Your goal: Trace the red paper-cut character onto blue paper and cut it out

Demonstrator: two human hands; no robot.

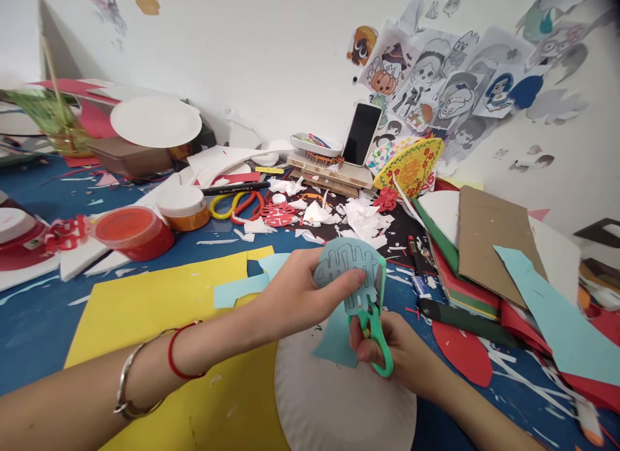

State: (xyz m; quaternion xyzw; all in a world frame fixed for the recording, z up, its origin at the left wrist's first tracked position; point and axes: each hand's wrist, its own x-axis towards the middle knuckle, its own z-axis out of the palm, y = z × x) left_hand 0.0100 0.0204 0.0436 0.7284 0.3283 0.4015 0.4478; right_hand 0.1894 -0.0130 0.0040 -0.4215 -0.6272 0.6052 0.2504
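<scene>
In my left hand (pixel 310 286) is a rounded piece of light blue paper (pixel 339 254) with outlined character strokes drawn on it, pinched between thumb and fingers. My right hand (pixel 387 351) grips green-handled scissors (pixel 380 347), fingers through the loops. The scissors meet the paper's lower edge; their blades are mostly hidden behind it. Directly below both hands lies a white paper plate (pixel 329 406), with a light blue paper scrap (pixel 336 341) over it. A yellow sheet (pixel 169 296) spreads under my left forearm.
Paint tubs, one red (pixel 133 234) and one orange (pixel 181 209), stand at the left. Yellow and red-handled scissors (pixel 237 205) lie behind. A phone (pixel 362 134) leans against the wall among crumpled paper (pixel 365 218). Cardboard (pixel 498 241) and coloured sheets are stacked at the right.
</scene>
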